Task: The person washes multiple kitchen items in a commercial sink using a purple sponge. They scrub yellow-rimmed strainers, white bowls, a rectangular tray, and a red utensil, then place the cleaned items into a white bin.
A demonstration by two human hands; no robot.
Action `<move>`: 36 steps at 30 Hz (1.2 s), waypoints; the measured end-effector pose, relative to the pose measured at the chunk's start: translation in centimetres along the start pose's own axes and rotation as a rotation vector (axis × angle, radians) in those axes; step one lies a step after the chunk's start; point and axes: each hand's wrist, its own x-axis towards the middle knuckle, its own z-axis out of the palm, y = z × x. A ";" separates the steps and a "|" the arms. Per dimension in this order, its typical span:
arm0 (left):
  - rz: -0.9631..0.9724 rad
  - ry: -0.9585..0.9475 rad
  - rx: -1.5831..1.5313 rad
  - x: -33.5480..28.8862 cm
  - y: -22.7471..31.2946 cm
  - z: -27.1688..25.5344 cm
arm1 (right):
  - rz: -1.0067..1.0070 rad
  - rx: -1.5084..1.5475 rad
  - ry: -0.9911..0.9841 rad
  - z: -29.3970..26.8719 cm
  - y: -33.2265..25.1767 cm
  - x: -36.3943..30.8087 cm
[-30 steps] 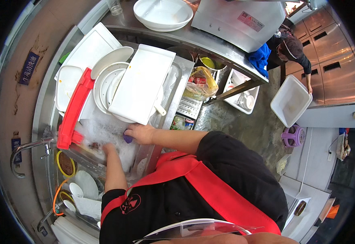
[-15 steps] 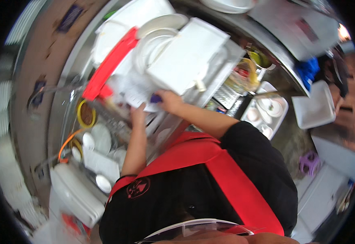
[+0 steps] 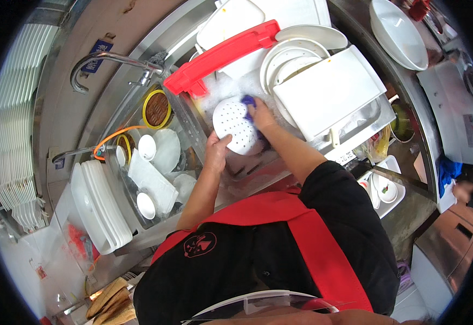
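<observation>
My left hand point(image 3: 218, 148) grips the lower left rim of a round white perforated plate point(image 3: 235, 123), thumb on top. The plate is tilted over the soapy sink basin, its holed face turned up. In my right hand point(image 3: 262, 115) is a bunched dark purple scrubbing cloth point(image 3: 248, 101), pressed against the plate's right edge. Part of the cloth is hidden by my fingers. White suds point(image 3: 226, 85) lie just beyond the plate. A long red plastic piece point(image 3: 223, 57) lies across the basin behind it.
Stacked white bowls point(image 3: 293, 54) and a large white rectangular tray point(image 3: 331, 89) crowd the right side. The left basin holds white cups point(image 3: 146, 147), plates and a yellow-rimmed round container point(image 3: 157, 109). A metal faucet point(image 3: 112, 56) arches above it. Stacked white trays point(image 3: 98, 208) stand at far left.
My view has turned, so the sinks appear shifted and sharper. The perforated plate, low between my hands and blurred before, now shows its whole holed face. Both hands keep their hold.
</observation>
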 end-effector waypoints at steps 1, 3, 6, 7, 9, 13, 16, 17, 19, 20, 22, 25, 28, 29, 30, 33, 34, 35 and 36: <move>0.000 0.061 0.026 0.1 0.3 -0.3 | 0.048 0.045 0.035 0.8 1.4 0.4; 0.003 0.104 0.055 0.5 1.0 -0.7 | 0.036 -0.013 0.030 1.8 3.3 1.0; 0.018 0.194 0.005 0.8 1.7 -0.6 | 0.008 -0.371 -0.161 1.4 3.6 0.6; 0.001 0.203 0.060 1.0 1.9 -0.5 | 0.000 -0.492 -0.221 0.8 2.9 0.2; 0.032 0.225 0.080 1.5 2.1 -0.1 | -0.023 -0.375 -0.139 -0.9 0.7 -1.4; 0.039 0.214 0.196 2.1 2.2 0.6 | -0.364 0.106 0.161 -1.8 -6.2 -6.0; 0.115 0.178 0.388 1.8 1.8 1.0 | -0.559 0.289 0.065 -1.3 -10.5 -7.9; 0.227 0.166 0.447 1.6 1.7 1.2 | -0.594 0.154 0.032 -1.1 -11.6 -8.0; 0.325 0.104 0.527 0.7 1.8 1.1 | -0.751 0.015 0.082 -1.0 -12.8 -7.2; 0.310 0.072 0.549 0.2 2.1 0.9 | -0.835 0.014 0.149 -1.2 -13.1 -6.1; 0.253 0.006 0.478 -0.8 2.9 0.2 | -0.739 0.009 0.163 -1.5 -13.2 -3.9; 0.185 -0.066 0.258 -2.5 4.2 -1.6 | -0.074 0.343 -0.029 -3.1 -11.4 -1.8; 0.221 0.082 0.121 -2.6 5.8 -3.4 | 0.176 0.518 -0.010 -4.8 -8.6 -2.2; 0.263 0.247 0.122 -1.8 6.1 -3.4 | 0.190 0.518 0.023 -5.0 -8.1 -2.7; 0.269 0.233 0.040 -1.6 6.2 -3.4 | 0.230 0.520 0.050 -5.1 -7.8 -3.3; 0.401 0.230 0.059 0.6 6.0 -1.8 | 0.170 0.956 0.057 -5.9 -7.8 -5.5; 0.424 0.324 0.073 1.1 5.8 -1.1 | 0.130 1.039 0.024 -6.2 -8.1 -6.2; 0.357 0.367 -0.018 1.6 5.6 -0.4 | 0.066 0.932 0.077 -6.3 -8.3 -6.9; 0.292 0.412 -0.109 2.1 5.4 0.3 | -0.048 0.809 0.021 -6.7 -8.2 -7.7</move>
